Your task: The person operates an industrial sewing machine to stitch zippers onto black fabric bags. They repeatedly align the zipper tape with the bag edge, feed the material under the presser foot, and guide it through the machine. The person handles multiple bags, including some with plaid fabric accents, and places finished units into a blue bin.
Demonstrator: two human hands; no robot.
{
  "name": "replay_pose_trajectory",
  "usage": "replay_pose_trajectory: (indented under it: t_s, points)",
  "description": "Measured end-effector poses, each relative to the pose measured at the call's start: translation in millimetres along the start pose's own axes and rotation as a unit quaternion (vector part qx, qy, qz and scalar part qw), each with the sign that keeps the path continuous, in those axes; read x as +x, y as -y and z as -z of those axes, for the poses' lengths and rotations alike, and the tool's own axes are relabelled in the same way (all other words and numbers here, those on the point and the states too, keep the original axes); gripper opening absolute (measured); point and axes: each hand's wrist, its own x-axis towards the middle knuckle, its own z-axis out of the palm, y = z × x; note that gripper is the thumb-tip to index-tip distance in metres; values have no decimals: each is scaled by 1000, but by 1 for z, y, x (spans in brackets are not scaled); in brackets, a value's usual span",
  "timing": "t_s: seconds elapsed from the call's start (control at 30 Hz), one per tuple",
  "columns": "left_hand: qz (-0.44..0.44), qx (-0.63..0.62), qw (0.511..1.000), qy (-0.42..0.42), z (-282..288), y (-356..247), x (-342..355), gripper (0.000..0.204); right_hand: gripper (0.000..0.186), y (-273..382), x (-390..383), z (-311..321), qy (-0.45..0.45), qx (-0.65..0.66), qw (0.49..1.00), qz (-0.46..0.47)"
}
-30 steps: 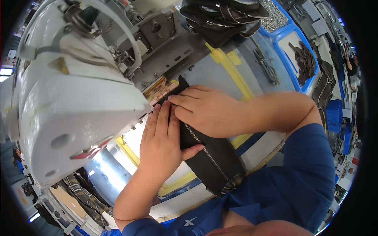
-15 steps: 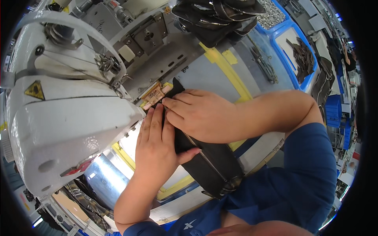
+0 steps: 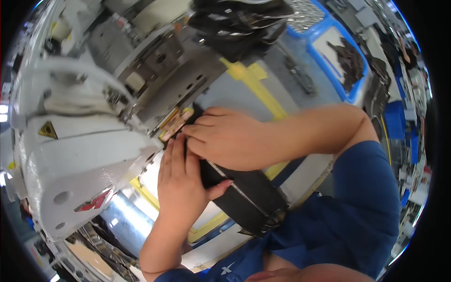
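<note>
My left hand point(image 3: 181, 185) lies on a black fabric piece with a zipper point(image 3: 244, 202), fingers extended toward the sewing machine and thumb stretched across the zipper. My right hand point(image 3: 230, 138) rests flat on the upper part of the same piece, fingertips beside the left fingertips at a pink-and-yellow guide point(image 3: 174, 122) near the needle area. The white sewing machine point(image 3: 80, 155) stands at the left; the needle itself is too blurred to make out. The piece runs diagonally down to my body.
Behind lie a pile of black zippered pieces point(image 3: 237, 26), a blurred metal tool point(image 3: 300, 75), a blue-rimmed tray of dark strips point(image 3: 309, 51) and small metal parts point(image 3: 305, 14). Yellow tape point(image 3: 239, 70) marks the work surface. A co-worker point(image 3: 408, 56) is at the far right.
The view has shifted, so the machine and surface sit further left in the picture and are blurred. Both hands remain on the black piece, keeping much the same pose.
</note>
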Motion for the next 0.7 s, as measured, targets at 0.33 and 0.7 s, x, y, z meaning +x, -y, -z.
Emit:
replay_pose_trajectory:
  t_s: [0.33,0.7]
  points:
    - [-1,53,998,-27,-9,-2,-11,92,36,-37,-26,113,190,-10,953,-236]
    - [-2,32,998,-55,-8,-4,-11,85,39,-261,-242,170,27,-169,819,-548]
